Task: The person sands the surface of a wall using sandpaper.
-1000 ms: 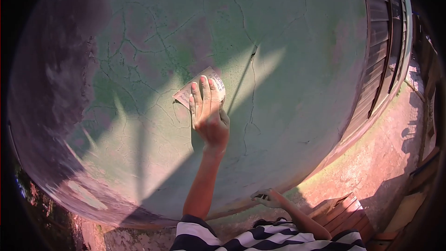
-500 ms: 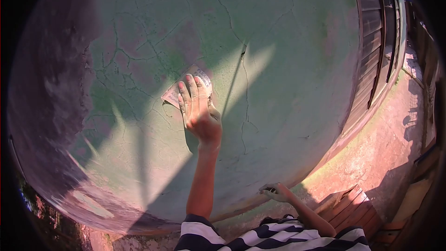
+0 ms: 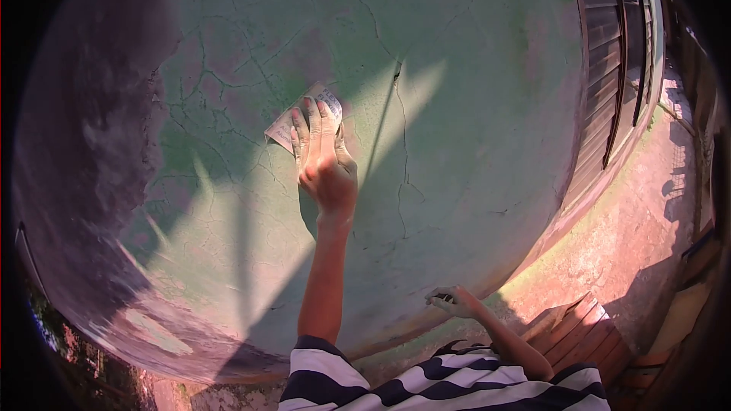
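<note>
My left hand lies against the cracked green wall, pressing a sheet of sandpaper flat to it. Printed lettering shows on the back of the sheet beyond my fingertips, and its left corner sticks out past my fingers. Pale dust coats those fingers. Low on the right, my right hand hangs in front of the wall's lower part, its fingers loosely bent and apart, with nothing seen in it. Its fingertips look dusty too.
A louvred window is set in the wall at the right. Wooden planks stand at lower right, by a sunlit concrete floor. A bare dark patch covers the wall's left side. Sunlight and shadow cross the middle.
My left hand and the sandpaper have slid slightly up the wall. The view has shifted a little, and my right hand appears slightly higher.
</note>
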Action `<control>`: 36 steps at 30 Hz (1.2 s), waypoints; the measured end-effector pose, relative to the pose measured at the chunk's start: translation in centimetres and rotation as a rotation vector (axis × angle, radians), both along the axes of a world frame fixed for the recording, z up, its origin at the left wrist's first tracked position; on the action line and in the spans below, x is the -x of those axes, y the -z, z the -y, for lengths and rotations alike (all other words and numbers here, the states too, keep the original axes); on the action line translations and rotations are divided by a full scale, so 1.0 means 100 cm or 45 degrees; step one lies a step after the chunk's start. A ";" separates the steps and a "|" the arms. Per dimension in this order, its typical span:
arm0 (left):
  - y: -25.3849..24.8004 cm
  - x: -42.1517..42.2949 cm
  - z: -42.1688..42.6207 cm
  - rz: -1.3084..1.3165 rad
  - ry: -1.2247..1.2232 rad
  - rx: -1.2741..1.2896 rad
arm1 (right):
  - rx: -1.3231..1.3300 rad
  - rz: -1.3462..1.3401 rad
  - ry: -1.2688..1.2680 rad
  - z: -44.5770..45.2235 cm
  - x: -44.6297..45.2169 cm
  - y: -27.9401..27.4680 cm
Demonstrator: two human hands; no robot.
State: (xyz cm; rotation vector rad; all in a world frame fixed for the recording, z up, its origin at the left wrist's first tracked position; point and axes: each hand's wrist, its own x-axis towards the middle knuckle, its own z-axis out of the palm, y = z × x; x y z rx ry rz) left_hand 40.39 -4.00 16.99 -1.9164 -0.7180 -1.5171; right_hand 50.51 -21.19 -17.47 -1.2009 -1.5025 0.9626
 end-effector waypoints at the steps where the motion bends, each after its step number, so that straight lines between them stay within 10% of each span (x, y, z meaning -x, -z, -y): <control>1: 0.016 -0.001 0.001 -0.031 0.054 0.033 | -0.020 0.009 -0.017 -0.002 -0.001 0.002; 6: 0.108 -0.001 0.014 -0.441 0.213 0.218 | -0.144 -0.073 0.188 0.001 0.002 -0.046; 16: 0.061 0.041 0.001 -0.942 0.767 0.366 | -1.207 0.548 0.803 -0.068 0.006 -0.206; 29: 0.027 0.101 0.005 -0.864 0.742 0.315 | -1.347 0.505 0.757 -0.134 0.049 -0.204; 36: 0.012 0.131 0.000 -0.628 0.495 -0.003 | -1.471 0.637 0.991 -0.153 0.048 -0.324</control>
